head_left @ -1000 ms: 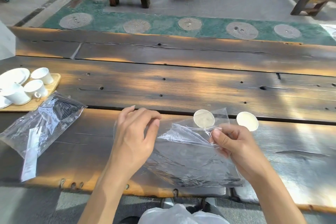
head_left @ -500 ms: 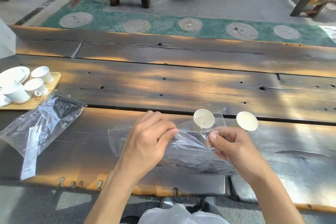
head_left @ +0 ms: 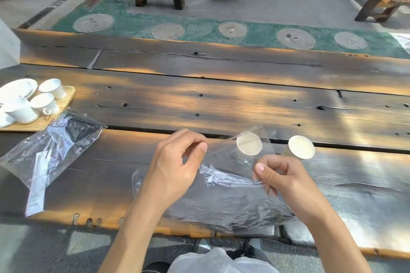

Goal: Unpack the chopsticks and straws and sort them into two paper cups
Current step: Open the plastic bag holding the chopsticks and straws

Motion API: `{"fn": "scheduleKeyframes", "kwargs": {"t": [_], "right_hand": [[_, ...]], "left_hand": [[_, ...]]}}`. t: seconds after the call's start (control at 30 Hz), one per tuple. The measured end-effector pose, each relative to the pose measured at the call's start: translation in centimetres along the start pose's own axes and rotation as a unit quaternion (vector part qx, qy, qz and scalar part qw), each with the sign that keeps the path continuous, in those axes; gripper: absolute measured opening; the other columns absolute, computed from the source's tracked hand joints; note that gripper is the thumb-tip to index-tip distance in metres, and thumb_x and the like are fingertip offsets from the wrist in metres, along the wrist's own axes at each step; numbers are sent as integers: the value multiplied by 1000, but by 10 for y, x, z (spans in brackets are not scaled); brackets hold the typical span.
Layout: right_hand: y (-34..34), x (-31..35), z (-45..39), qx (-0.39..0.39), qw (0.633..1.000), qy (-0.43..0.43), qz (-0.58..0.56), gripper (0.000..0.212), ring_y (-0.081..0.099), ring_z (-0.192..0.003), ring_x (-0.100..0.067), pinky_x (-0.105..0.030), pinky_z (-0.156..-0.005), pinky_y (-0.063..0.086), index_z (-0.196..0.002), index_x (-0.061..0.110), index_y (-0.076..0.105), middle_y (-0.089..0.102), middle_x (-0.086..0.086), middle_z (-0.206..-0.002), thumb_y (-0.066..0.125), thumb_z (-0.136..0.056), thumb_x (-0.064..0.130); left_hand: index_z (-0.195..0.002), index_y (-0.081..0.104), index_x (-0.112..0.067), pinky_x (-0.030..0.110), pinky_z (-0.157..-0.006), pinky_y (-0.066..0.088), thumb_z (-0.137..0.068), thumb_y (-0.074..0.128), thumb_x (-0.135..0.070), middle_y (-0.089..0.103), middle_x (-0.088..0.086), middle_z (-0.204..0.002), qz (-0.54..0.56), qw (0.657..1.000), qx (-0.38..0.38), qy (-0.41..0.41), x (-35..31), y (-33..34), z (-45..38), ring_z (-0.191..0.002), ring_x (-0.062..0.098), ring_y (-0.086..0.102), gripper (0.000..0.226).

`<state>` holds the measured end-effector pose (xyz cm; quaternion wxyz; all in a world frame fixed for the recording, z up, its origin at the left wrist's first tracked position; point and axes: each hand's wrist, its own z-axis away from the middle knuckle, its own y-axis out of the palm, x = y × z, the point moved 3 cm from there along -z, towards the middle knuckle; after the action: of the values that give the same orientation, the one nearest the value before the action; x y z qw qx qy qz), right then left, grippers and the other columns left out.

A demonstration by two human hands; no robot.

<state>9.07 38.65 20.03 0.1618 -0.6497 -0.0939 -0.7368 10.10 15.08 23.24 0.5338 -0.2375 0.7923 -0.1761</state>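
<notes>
Both hands pinch the clear bag (head_left: 224, 193) at its mouth, left hand (head_left: 175, 168) and right hand (head_left: 277, 175) apart, its length running toward the person.

I see bright dappled daylight with warm patches across the worktop (head_left: 221, 104), hard glare right of my right hand (head_left: 286, 180), slight softness, perhaps motion blur, and wide-angle bending at the edges.
</notes>
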Motion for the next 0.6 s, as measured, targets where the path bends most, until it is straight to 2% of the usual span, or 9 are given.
{"fn": "scheduleKeyframes", "kwargs": {"t": [0.07,0.17,0.27,0.37,0.47,0.53,0.6], "right_hand": [[-1,1,-1,-3,1000,-7,3,37,34,-54,-24,-36,-52,20,-67,17,69,44,-11,-58,68,-80,52],[-4,1,0,-10,1000,-11,11,42,37,-53,-22,-26,-49,27,-68,14,69,45,-10,-58,68,-79,54],[-7,1,0,-23,1000,-19,-8,48,37,-54,-23,-31,-52,27,-70,11,69,45,-15,-60,72,-77,59],[-8,6,-4,-60,996,-37,-62,44,39,-58,-25,-34,-56,32,-71,10,68,49,-16,-66,75,-77,53],[-7,21,-11,-97,983,-74,-136,37,51,-60,-18,-26,-59,44,-73,11,68,60,-7,-68,75,-80,46],[-6,33,-16,-114,972,-101,-179,26,58,-67,-21,-28,-68,48,-74,8,64,58,-9,-68,63,-91,27],[-2,45,-20,-113,961,-118,-221,21,65,-80,-27,-31,-75,51,-77,6,56,54,-11,-74,53,-95,16]], "left_hand": [[-84,70,-11,15,-64,38,-94,62,-19,61,-9,-74,1,1000,-7,-10,1,-2,-2,-72,9,54,15],[-78,70,-11,17,-60,37,-93,66,-27,61,-8,-70,-2,999,-30,-17,4,-8,-8,-66,7,51,22],[-82,71,-13,14,-62,39,-92,61,-32,64,-7,-73,-10,997,-74,-33,7,-20,-14,-69,3,54,24],[-94,71,-12,17,-80,42,-98,59,-26,66,-2,-93,-48,986,-151,-50,14,-34,-15,-92,15,55,19],[-118,65,-14,22,-106,32,-99,56,-20,53,0,-126,-64,965,-238,-88,23,-43,-9,-124,19,45,23],[-129,56,-17,30,-111,33,-98,55,-16,47,0,-134,-24,951,-282,-125,31,-43,-4,-131,18,44,31],[-131,52,-21,30,-109,37,-97,54,-13,49,-1,-134,48,930,-314,-186,46,-35,1,-128,14,49,35]]}}
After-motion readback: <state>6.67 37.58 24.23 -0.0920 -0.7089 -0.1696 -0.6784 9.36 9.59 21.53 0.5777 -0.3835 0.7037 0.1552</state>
